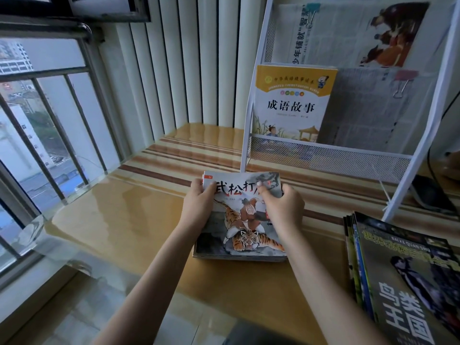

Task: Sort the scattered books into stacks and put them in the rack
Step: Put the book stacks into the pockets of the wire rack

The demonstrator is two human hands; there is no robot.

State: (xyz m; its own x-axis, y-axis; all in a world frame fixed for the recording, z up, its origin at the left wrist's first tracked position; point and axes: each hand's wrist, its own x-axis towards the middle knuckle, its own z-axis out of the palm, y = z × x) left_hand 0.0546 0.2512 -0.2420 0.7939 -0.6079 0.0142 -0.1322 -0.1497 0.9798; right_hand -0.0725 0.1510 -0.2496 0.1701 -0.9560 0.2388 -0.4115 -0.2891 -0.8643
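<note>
Two bare forearms, no sleeves, hands (pixel 199 207) with pale-polished nails

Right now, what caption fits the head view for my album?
Both hands, left and right, grip the tiger book stack before the white rack.

Tiger-cover book (pixel 245 227): title characters partly covered by the left hand (pixel 199 202) and right hand (pixel 283 207); fingers of both hidden behind the far edge. Books beneath it show only as thin edges, count unclear. Dark magazine stack (pixel 408 277) cut off by right and bottom edges; lower covers hidden. White mesh rack (pixel 328 158) cropped at top and right. Folded newspaper (pixel 368 113) print too small to read. Dark object (pixel 430 195) behind rack leg unidentifiable. Dark shape (pixel 251 334) at bottom edge cut off.
</note>
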